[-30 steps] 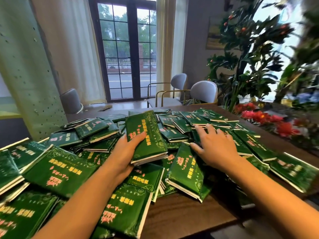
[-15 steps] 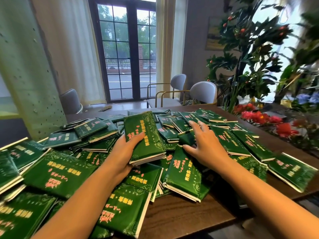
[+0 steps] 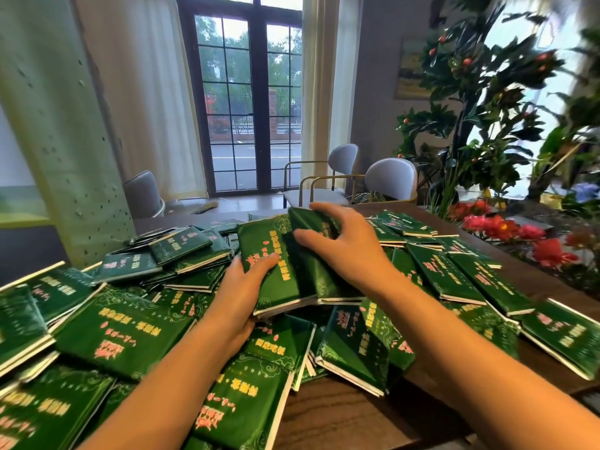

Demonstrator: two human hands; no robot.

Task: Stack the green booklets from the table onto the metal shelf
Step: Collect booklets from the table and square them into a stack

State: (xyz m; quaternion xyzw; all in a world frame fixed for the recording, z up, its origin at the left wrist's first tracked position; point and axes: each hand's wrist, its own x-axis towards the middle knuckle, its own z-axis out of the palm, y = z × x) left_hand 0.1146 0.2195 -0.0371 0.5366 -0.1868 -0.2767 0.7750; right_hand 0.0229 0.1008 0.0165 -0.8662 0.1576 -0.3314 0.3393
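Whereas right hand [image 3: 344, 251] lay on heap [image 3: 130, 329], it now pinches glossy green rectangular booklet [image 3: 328, 280] above dark wooden table [image 3: 341, 414], against stack [image 3: 276, 271] clamped in left hand [image 3: 240, 287]; alignment unclear. Stack grows; shelving pending.

- Daylight, bright; main source the glazed door [image 3: 250, 105] straight ahead, second source blown-out white behind the plants [image 3: 500, 76] at right.
- Soft shadows under the green booklets [image 3: 130, 332] on the surface [image 3: 341, 414]; faint sheen on their covers.
- Motion blur at far right and lower-left corner; print there unreadable.
- Wide-angle bend: perforated panel [image 3: 65, 125] at left leans inward.
- Centre reasonably sharp, colours saturated.
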